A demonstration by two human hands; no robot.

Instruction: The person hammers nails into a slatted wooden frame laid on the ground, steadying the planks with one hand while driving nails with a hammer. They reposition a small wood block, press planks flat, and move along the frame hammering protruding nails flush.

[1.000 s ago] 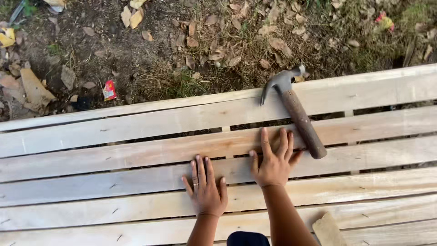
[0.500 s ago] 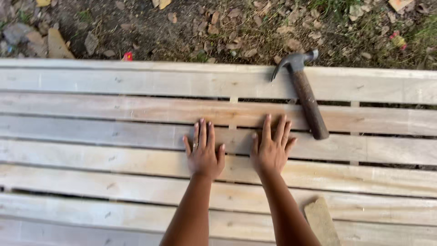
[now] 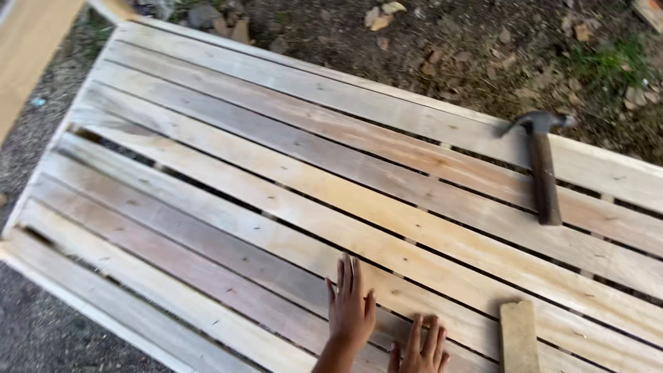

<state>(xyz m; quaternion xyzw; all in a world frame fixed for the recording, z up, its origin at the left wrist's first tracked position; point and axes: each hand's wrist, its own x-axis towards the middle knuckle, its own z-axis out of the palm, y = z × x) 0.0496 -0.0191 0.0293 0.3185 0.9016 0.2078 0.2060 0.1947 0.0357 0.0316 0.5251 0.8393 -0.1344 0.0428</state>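
I note both hands empty, left hand (image 3: pixel 350 304) and right hand (image 3: pixel 419 349) flat, fingers spread, on the slatted wooden panel (image 3: pixel 276 179). Risk: splinters or fingers catching in slat gaps; the hammer (image 3: pixel 543 166) rests well apart.

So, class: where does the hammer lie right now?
In the head view the hammer lies on the far planks at the right of the slatted wooden platform, head toward the dirt, well beyond both hands.
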